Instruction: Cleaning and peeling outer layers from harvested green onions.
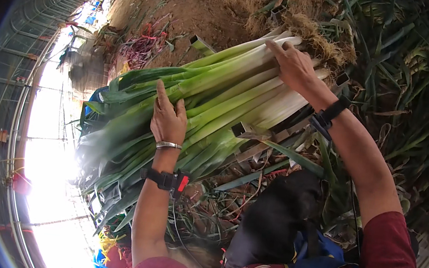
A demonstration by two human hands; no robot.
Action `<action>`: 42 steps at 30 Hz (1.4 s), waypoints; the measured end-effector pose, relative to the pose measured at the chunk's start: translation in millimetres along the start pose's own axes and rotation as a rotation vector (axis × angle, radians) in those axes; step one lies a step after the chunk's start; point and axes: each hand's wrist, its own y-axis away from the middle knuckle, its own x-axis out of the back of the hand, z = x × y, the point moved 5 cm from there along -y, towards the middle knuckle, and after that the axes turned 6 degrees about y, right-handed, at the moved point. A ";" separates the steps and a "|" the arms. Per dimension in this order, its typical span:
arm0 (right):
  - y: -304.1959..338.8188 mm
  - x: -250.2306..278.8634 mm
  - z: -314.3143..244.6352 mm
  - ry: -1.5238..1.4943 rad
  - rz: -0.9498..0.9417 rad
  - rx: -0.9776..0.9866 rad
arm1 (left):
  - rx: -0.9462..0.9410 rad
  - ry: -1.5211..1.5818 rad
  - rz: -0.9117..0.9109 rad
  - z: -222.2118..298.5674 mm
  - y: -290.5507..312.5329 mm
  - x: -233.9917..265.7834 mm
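A thick bundle of leeks lies slantwise before me, white shafts and roots at the upper right, green leaves fanning to the lower left. My left hand rests on the leeks where the green leaves begin, its visible fingers spread apart. On the white shafts near the root end lies my right hand, fingers stretched across them. Part of each hand's fingers is hidden, but neither visibly grips a leek. Metal rack ends stick out beside the bundle. Shaggy brown roots hang past my right hand.
More leeks with dark leaves are heaped on the right. Bare brown soil lies beyond the bundle, with a tangle of reddish-pink strings. A bright plastic-sheeted wall with curved pipes runs along the left. Leaf scraps litter the ground near my knee.
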 end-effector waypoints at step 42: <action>10.5 17.9 6.9 0.042 0.118 0.222 | -0.078 -0.186 -0.321 27.2 2.2 41.5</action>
